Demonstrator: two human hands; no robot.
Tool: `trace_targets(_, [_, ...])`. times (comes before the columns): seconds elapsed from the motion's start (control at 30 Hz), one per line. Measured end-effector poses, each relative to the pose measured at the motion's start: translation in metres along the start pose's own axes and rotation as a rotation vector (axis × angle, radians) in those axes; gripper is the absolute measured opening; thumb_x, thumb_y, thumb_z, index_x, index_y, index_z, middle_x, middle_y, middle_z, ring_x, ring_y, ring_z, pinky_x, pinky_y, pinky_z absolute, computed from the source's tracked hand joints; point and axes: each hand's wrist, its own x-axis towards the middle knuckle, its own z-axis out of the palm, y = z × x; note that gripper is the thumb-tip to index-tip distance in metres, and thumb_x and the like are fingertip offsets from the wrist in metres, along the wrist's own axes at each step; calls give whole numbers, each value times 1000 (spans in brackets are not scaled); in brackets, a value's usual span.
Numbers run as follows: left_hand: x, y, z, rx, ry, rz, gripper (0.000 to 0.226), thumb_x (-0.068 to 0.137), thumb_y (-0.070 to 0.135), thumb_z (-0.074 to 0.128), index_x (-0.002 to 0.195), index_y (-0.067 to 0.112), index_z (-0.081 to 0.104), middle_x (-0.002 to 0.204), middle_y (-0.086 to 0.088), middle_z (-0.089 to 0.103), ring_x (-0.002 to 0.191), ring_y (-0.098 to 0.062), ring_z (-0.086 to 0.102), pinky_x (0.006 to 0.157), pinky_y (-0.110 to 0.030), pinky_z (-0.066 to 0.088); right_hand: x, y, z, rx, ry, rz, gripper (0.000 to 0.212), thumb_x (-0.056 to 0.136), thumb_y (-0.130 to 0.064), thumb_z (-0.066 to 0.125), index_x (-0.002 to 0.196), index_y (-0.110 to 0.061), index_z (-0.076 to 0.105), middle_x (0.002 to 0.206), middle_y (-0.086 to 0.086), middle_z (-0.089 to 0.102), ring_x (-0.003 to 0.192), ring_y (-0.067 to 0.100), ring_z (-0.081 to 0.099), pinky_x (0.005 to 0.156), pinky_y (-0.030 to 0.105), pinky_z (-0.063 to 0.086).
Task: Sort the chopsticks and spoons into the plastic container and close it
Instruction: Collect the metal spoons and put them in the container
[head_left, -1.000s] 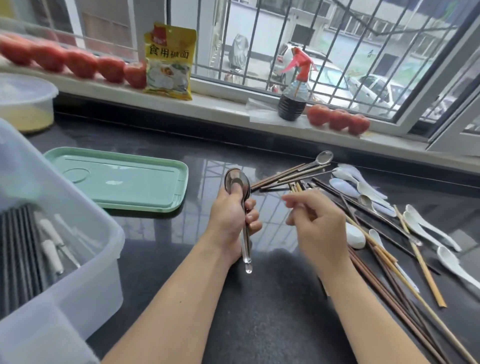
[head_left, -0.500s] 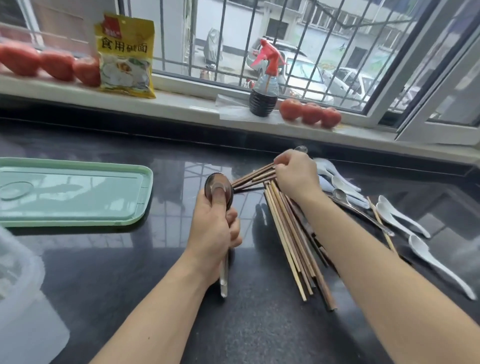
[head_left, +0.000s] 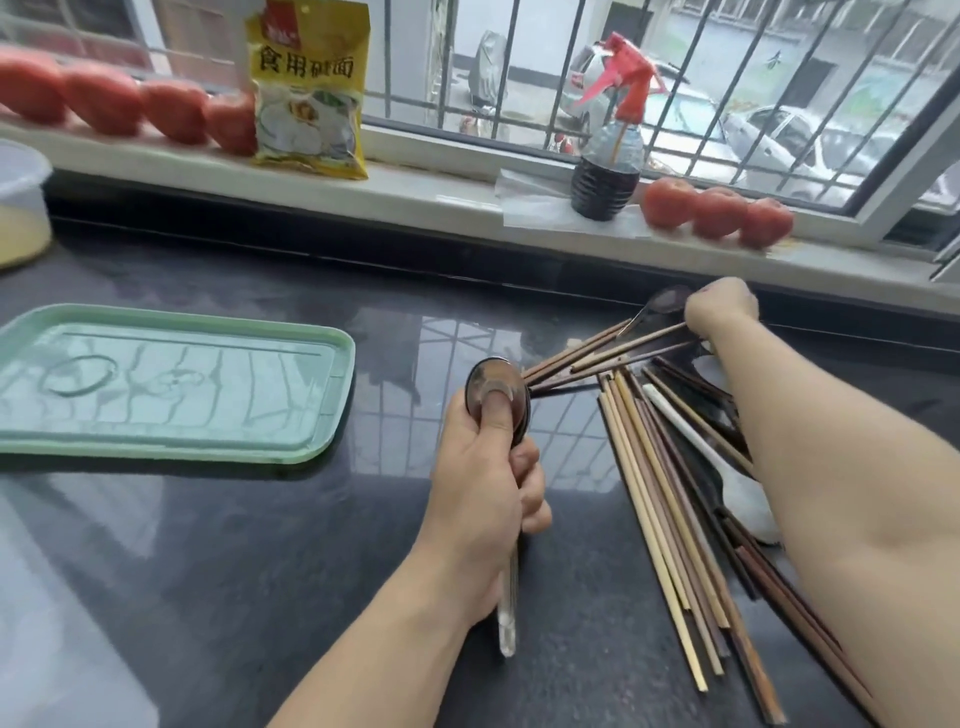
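Observation:
My left hand (head_left: 483, 499) grips a stack of metal spoons (head_left: 497, 389) upright, with the thumb pressed on the top bowl and the handles sticking out below the fist. My right hand (head_left: 722, 309) reaches to the back of the counter, its curled fingers pinching the bowl of a metal spoon (head_left: 667, 302) that lies on top of several chopsticks. A pile of wooden chopsticks (head_left: 670, 519) fans out between my arms. A white spoon (head_left: 743, 499) lies partly under my right forearm. The translucent plastic container (head_left: 57, 613) shows at the bottom left, and its green lid (head_left: 332, 374) lies flat on the counter.
The windowsill behind holds tomatoes (head_left: 717, 210), a spray bottle (head_left: 608, 176) and a yellow packet (head_left: 309, 93). A lidded tub (head_left: 18, 208) stands at the far left. The dark counter (head_left: 311, 545) reflects the window bars.
My right hand has moved away from me, from the chopstick pile to the metal spoon near the wall. My left hand keeps its hold on the spoons.

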Motion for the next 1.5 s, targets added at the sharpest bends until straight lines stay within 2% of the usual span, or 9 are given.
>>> trace_targets(0.1, [-4,0,-1,34,-27,8,21,110,39,37,106,24,51,63,3,36,47,-11,24,54,-36,12,-7,-1,-9,51,14,-53,28,93,-11,55,110,-14,77,120,17,69,111,38,64,86,32,49])
trace_targets(0.57, [-4,1,-1,16,-53,6,20,111,37,36,106,23,50,62,2,38,44,-11,27,45,-25,22,-20,-17,21,-125,116,15,45,94,-28,59,133,-7,51,135,21,59,129,39,48,106,48,38])
trace_targets(0.8, [0,1,-2,16,-46,2,21,111,35,36,106,19,48,62,3,38,44,-12,26,44,-25,23,-18,-24,10,148,185,67,46,84,-15,73,125,-10,53,129,14,63,121,35,60,106,42,45])
trace_targets(0.9, [0,2,-2,30,-50,-7,20,111,35,37,102,20,47,62,2,38,44,-12,28,45,-25,23,-34,-40,-16,326,216,-84,29,94,-15,67,122,-15,57,114,2,63,108,21,62,95,32,50])
trace_targets(0.97, [-2,3,-2,41,-60,-11,20,111,34,37,98,21,47,63,2,39,45,-13,28,45,-26,24,-58,-55,-37,444,181,-261,11,96,-19,67,107,-20,67,110,-3,66,106,15,64,102,34,50])
trace_targets(1.07, [-4,6,-4,20,-72,-30,19,110,33,37,97,21,45,64,1,38,46,-14,27,47,-27,23,-124,-62,-66,616,-77,-518,8,95,-19,69,94,-26,72,102,-1,75,100,18,71,99,40,55])
trace_targets(1.17, [-5,6,-3,-27,-82,-78,18,107,32,39,96,19,43,63,0,38,47,-14,28,49,-26,21,-210,-50,-79,686,-340,-674,8,94,-10,68,98,-11,75,96,10,76,93,28,72,90,39,58])
trace_targets(1.3, [-10,3,2,-9,-143,-143,26,104,38,41,97,15,52,62,-3,37,46,-15,30,44,-23,24,-287,-24,-50,536,-234,-707,8,89,-8,72,90,-14,77,84,1,72,78,13,67,73,25,55])
trace_targets(1.5, [-15,1,0,46,-303,-192,74,102,69,27,122,7,62,68,-4,36,50,-15,30,50,-26,24,-284,-6,-36,534,-44,-726,13,87,-10,73,93,-22,75,80,-3,59,72,7,56,72,19,44])
